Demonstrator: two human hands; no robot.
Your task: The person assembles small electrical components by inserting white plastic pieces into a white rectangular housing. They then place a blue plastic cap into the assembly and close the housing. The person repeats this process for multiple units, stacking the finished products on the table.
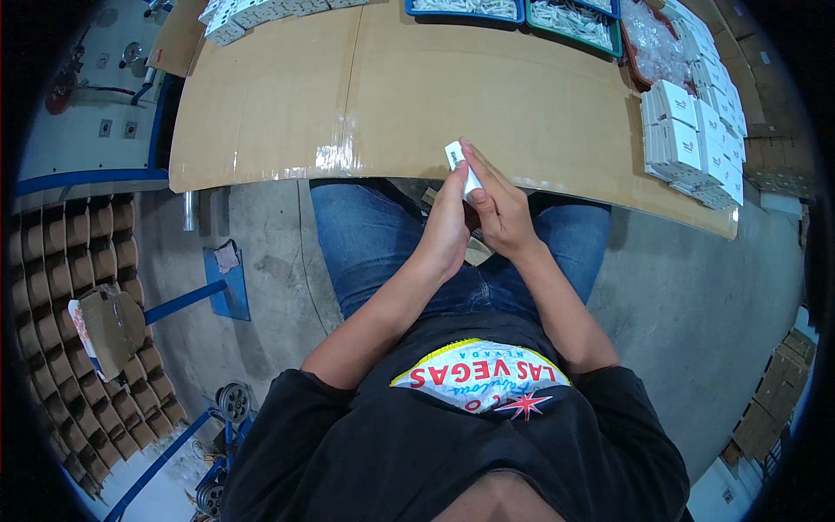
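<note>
The left hand and right hand are closed together, gripping a small box between them over the table's near edge. The box is white, slim and straight-edged, with dark print near its exposed end; fingers cover the rest. White cartons stand stacked on the table's right side; a blue tray sits along its far edge.

Red and blue lettering crosses the black shirt, smaller print on the white box and stacked cartons.
</note>
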